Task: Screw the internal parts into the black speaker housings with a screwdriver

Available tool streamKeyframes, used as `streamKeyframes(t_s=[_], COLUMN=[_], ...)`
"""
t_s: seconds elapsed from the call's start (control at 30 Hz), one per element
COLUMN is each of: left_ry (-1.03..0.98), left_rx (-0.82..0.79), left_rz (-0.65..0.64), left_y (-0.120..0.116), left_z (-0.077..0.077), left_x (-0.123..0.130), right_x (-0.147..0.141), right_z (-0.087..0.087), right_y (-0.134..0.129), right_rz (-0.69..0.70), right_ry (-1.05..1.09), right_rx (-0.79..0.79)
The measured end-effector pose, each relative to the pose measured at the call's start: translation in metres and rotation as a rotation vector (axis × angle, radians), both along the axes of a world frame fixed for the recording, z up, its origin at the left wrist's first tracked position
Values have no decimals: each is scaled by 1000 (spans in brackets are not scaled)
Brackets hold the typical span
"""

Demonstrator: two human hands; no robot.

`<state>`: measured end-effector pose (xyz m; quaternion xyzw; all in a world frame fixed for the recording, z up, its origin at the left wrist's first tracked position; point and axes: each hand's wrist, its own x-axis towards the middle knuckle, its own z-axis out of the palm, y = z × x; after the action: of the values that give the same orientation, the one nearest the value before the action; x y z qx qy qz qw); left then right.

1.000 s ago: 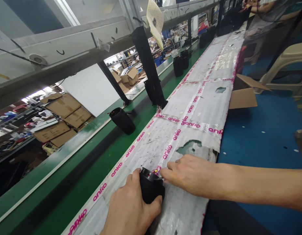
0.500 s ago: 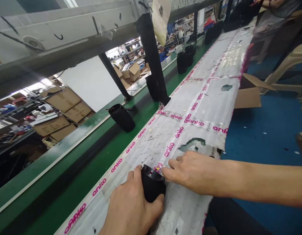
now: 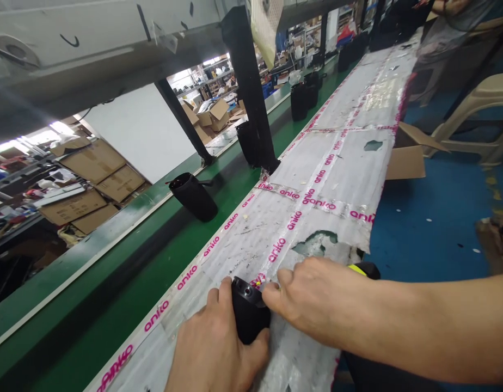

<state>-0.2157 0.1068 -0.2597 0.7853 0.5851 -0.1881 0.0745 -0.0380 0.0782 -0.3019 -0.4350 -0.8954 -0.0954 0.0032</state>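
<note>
My left hand (image 3: 219,337) is wrapped round a black cylindrical item (image 3: 249,318), fingers on its far left side and thumb on the near side. Its dark top faces up, with a small round opening. At the item's upper right edge, my right hand (image 3: 306,288) is closed, fingertips at the rim. A tool with a black and yellow-green end (image 3: 366,269) sticks out behind this hand; its other end is hidden. Beneath both hands lies a worn white cover (image 3: 292,169) with pink "anko" tape.
Black cylinders (image 3: 193,196) stand on the green conveyor (image 3: 153,261) along the left. A dark post (image 3: 251,92) rises beside the cover. An open cardboard box (image 3: 406,158) and beige stool (image 3: 476,109) are at right. A person (image 3: 459,27) is at the far end.
My right hand has turned slightly at the item's rim, and the yellow-green and black end now shows behind it. The left hand keeps its hold. The view has shifted a little.
</note>
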Motion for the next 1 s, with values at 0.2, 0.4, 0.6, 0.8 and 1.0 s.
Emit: streamKeyframes(t_s=[0.2,0.4,0.6,0.8,1.0], left_ry=[15,5,1,5,-19], left_rx=[56,29,21,21,57], left_rz=[-12,-12,-9,-17,-26], left_y=[-5,-3,-1,0,-1], left_z=[0,0,-4,-3,4], left_x=[3,1,-2,0,-1], right_x=[10,13,8,3,14], right_z=[-5,-2,7,8,8], right_y=[-3,1,3,8,9], right_rz=[5,48,32,18,15], right_ry=[84,65,-4,0,96], right_rx=[110,25,-85,-183,-187])
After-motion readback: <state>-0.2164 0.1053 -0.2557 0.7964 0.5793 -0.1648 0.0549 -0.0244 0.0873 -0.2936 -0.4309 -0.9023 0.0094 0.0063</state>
